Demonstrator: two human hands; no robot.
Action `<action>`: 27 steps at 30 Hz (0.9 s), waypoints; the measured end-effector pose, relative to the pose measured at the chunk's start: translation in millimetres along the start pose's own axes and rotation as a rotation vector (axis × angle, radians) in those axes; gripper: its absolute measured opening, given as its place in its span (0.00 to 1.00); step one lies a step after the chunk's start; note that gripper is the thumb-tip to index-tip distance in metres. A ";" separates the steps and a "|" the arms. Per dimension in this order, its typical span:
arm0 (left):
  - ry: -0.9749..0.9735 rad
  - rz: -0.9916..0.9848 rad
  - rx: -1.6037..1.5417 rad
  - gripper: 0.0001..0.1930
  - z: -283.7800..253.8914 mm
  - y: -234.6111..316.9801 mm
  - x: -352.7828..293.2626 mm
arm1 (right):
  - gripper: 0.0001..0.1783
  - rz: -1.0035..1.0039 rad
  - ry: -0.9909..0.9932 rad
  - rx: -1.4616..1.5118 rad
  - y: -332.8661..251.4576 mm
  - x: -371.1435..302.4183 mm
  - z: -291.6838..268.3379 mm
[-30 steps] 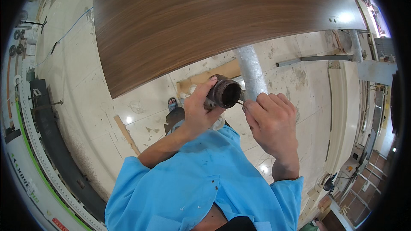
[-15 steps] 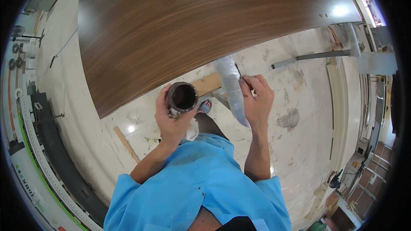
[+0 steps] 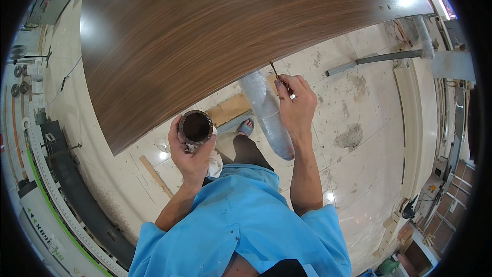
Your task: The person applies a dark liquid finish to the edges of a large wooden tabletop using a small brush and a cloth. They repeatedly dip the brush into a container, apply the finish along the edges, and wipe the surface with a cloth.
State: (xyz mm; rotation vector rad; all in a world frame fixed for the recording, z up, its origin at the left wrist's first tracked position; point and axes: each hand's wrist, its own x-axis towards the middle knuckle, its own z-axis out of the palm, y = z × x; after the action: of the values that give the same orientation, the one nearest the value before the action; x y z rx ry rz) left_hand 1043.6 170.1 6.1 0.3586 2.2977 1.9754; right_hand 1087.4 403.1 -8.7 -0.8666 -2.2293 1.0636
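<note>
My left hand (image 3: 188,155) is wrapped round a small round cup (image 3: 196,126) with a stained rim and dark brown contents. A crumpled white cloth (image 3: 214,166) hangs at the same hand, below the cup. Between the fingers of my right hand (image 3: 297,100) is a thin, dark-tipped brush (image 3: 275,70), pinched near its lower part. Its tip points up at the near edge of a large brown wood-grain panel (image 3: 220,31), and I cannot tell whether it touches. The cup is just off the panel's edge, further left.
A plastic-wrapped support (image 3: 266,118) slopes out from under the panel beside my right wrist. Wooden board (image 3: 230,109) and a metal bar (image 3: 369,60) lie lower down. A wood strip (image 3: 156,176) rests on the floor at left. Long pale panels (image 3: 415,123) stand at right.
My right hand has moved up and slightly left, bringing the brush tip to the panel's edge. The left hand with the cup has shifted left and a little down.
</note>
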 end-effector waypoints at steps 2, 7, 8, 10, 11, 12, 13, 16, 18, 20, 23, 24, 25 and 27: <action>-0.004 0.006 -0.001 0.39 2.2 -1.2 -1.0 | 0.06 0.014 0.003 0.014 3.8 2.7 -1.3; -0.013 0.020 -0.025 0.38 5.0 -3.1 -3.0 | 0.07 0.036 0.008 0.025 4.9 1.7 0.9; -0.006 0.011 -0.011 0.38 5.2 -3.2 -2.8 | 0.07 -0.016 -0.016 0.013 3.0 -0.7 2.9; -0.018 0.030 -0.014 0.38 5.6 -3.2 -2.3 | 0.07 -0.119 -0.035 -0.018 -1.8 -6.8 6.6; -0.005 0.012 -0.003 0.39 5.4 -3.2 -1.4 | 0.07 -0.147 -0.041 -0.032 -3.8 -9.2 8.0; -0.003 0.013 -0.003 0.39 5.5 -3.1 -0.9 | 0.08 -0.175 -0.047 -0.046 -5.1 -10.3 8.6; -0.001 0.013 -0.002 0.39 5.5 -3.0 -0.2 | 0.08 -0.226 -0.057 -0.053 -5.4 -9.8 9.1; 0.008 0.023 0.013 0.39 4.9 -2.3 0.9 | 0.08 -0.084 0.045 -0.069 -5.7 -6.7 10.2; 0.012 0.030 0.008 0.39 4.3 -2.1 1.4 | 0.07 -0.074 0.073 -0.075 -6.0 -4.8 12.1; 0.015 0.033 0.009 0.39 3.6 -2.3 1.7 | 0.06 -0.127 0.071 -0.085 -8.0 -6.3 14.8; 0.019 0.027 0.025 0.39 2.6 -3.1 2.0 | 0.05 -0.219 0.012 -0.078 -13.7 -14.5 18.1; 0.024 0.027 0.034 0.39 2.0 -3.2 2.2 | 0.05 -0.198 -0.009 -0.059 -14.6 -16.4 18.2; 0.030 0.026 0.044 0.39 1.0 -3.2 2.2 | 0.06 -0.224 -0.039 -0.034 -14.6 -16.2 17.8; 0.033 0.045 0.052 0.39 -1.9 -2.5 2.3 | 0.06 -0.142 0.054 -0.060 -14.0 -15.5 17.0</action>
State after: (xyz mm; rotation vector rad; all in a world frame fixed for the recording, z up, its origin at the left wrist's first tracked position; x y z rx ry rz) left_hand 1040.7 168.5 4.2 0.3880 2.3850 1.9597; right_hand 1081.6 376.8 -9.5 -0.7402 -2.2506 0.9024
